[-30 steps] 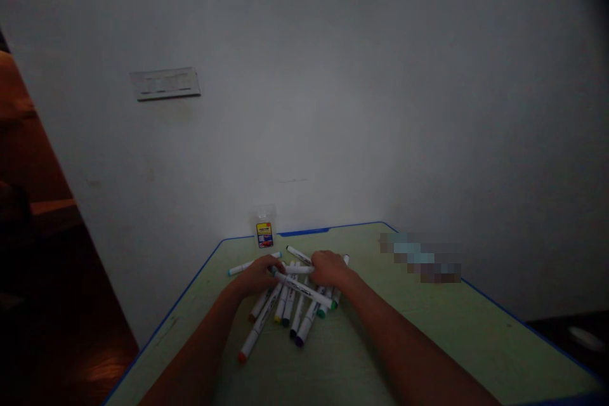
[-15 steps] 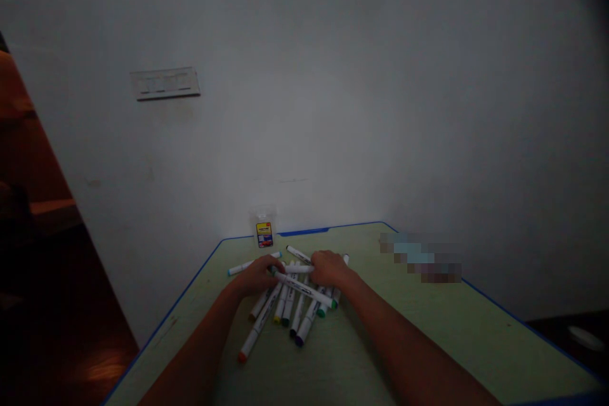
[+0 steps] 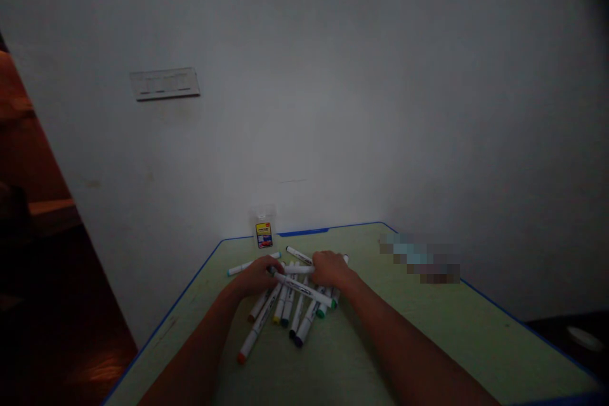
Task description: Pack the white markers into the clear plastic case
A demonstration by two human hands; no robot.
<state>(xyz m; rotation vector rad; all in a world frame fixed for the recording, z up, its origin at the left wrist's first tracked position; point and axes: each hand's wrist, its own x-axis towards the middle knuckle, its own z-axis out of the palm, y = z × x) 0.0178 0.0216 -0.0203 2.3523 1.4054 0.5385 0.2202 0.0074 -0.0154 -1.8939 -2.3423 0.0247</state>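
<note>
Several white-barrelled markers with coloured caps [image 3: 299, 311] lie in a loose, crossed pile on the table. My left hand [image 3: 257, 276] rests at the pile's left side, its fingertips at the near end of a white marker [image 3: 303, 290]. That marker runs diagonally between my hands. My right hand [image 3: 330, 269] lies curled over the pile's right side, touching the end of a crosswise white marker [image 3: 299, 269]. Parts of the markers are hidden under both hands. A small clear plastic box with a yellow label [image 3: 263, 231] stands just beyond the pile, near the wall.
The green tabletop with a blue edge [image 3: 428, 330] meets a white wall behind. A pixelated blurred patch [image 3: 419, 259] covers something at the table's far right. A wall plate [image 3: 164, 84] sits high on the wall, and a wooden floor [image 3: 95, 371] shows at lower left.
</note>
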